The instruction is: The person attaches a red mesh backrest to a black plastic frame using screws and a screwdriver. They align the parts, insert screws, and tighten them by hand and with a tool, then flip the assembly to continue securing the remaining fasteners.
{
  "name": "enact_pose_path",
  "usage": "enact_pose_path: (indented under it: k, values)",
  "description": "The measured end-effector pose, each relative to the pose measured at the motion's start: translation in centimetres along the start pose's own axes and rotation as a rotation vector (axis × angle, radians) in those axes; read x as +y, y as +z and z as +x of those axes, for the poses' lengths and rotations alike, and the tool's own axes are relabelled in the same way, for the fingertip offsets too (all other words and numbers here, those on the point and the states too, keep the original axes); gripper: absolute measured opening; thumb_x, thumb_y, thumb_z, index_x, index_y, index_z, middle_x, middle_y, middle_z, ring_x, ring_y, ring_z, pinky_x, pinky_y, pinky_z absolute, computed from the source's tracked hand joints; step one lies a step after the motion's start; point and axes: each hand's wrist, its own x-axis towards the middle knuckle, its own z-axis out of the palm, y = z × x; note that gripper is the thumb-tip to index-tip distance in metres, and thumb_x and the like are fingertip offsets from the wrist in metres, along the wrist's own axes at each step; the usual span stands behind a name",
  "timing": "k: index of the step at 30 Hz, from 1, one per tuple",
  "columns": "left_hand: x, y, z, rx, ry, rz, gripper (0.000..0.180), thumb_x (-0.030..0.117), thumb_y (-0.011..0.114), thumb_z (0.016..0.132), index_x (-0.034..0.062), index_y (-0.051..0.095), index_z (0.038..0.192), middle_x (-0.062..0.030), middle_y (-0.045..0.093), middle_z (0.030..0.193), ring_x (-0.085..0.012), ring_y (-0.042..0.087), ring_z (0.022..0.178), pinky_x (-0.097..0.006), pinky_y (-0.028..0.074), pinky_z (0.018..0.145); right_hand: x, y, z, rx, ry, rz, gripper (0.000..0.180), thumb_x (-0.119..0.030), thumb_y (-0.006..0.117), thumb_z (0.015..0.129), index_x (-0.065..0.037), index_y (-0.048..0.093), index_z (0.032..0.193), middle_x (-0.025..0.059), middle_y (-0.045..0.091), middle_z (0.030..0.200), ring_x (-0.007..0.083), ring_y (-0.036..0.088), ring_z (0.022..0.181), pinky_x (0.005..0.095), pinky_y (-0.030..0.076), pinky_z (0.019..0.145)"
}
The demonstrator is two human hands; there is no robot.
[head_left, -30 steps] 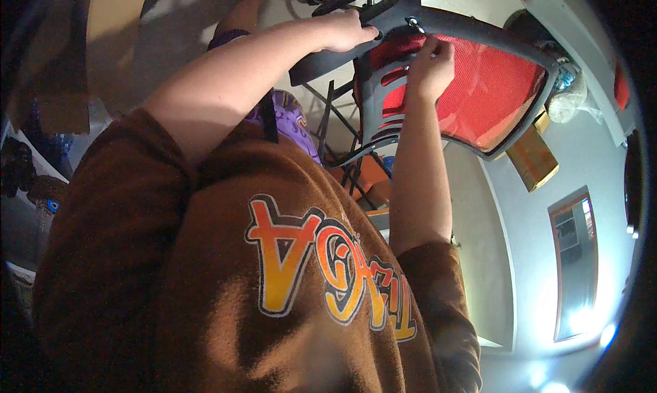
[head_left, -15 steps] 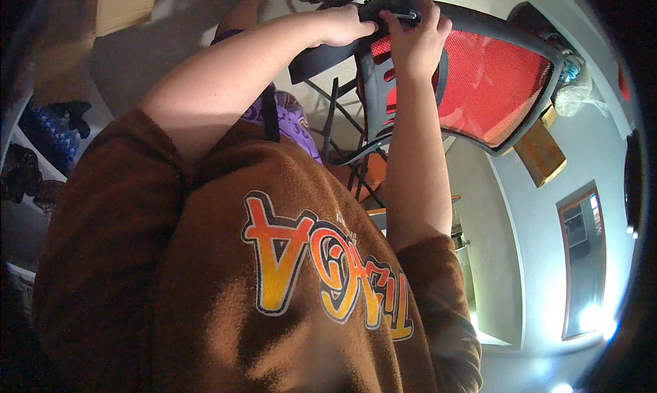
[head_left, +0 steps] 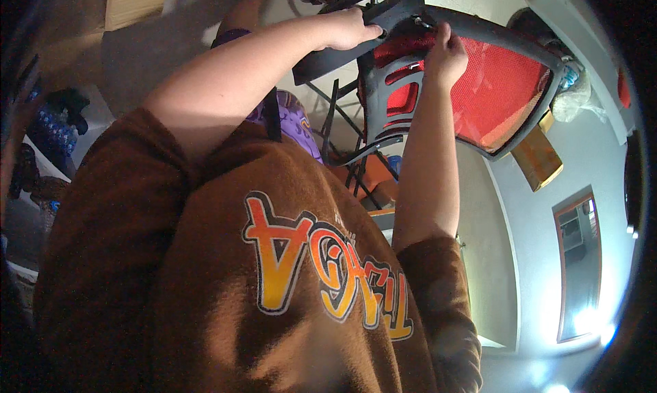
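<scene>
An office chair's backrest with red mesh (head_left: 503, 95) in a black frame tilts across the far right. My left hand (head_left: 348, 30) grips a black chair part, apparently the armrest (head_left: 397, 8), with its thumb near the frame. A small shiny metal piece (head_left: 424, 23), like a bolt or the end of a tool, shows where the armrest meets the frame. Just beside it is my right hand (head_left: 448, 58), its fingers curled and a fingertip close to the metal. Whatever lies inside the right hand is hidden.
Thin black metal legs (head_left: 333, 112) and an orange thing (head_left: 378, 177) lie below the backrest. A cardboard box (head_left: 537, 162) and a clear plastic bag (head_left: 571, 95) are along the right wall. More cardboard (head_left: 135, 3) lies at the far left.
My right hand has moved right and slightly down from the joint, where it was pinching a thin metal piece. The left hand keeps its grip, shifted very slightly.
</scene>
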Motion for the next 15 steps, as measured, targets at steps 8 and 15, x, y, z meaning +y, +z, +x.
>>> enact_pose_path:
  k: [8,15]
  values:
    - [1.9,-2.0,-1.1,-0.12,-0.068,-0.018,0.075,0.054,0.046,0.087,-0.0085,0.037,0.127,-0.0254,0.051,0.12,-0.0301,0.051,0.11,-0.038,0.038,0.093,0.4,0.5,-2.8,0.051,-0.273,-0.059,0.027,-0.029,0.068,0.077,-0.008,0.063,0.092,0.0157,0.057,0.091,0.0333,0.059,0.083,0.0414,0.048,0.073]
    - [0.3,-1.5,-0.4,-0.151,-0.053,-0.082,0.079,0.051,0.047,0.089,-0.0045,0.023,0.138,-0.0224,0.042,0.133,-0.0266,0.045,0.118,-0.035,0.034,0.1,-1.3,0.9,-1.2,0.0,-0.378,-0.304,0.011,-0.026,0.061,0.08,-0.016,0.064,0.084,0.0073,0.059,0.09,0.029,0.058,0.088,0.0428,0.046,0.072]
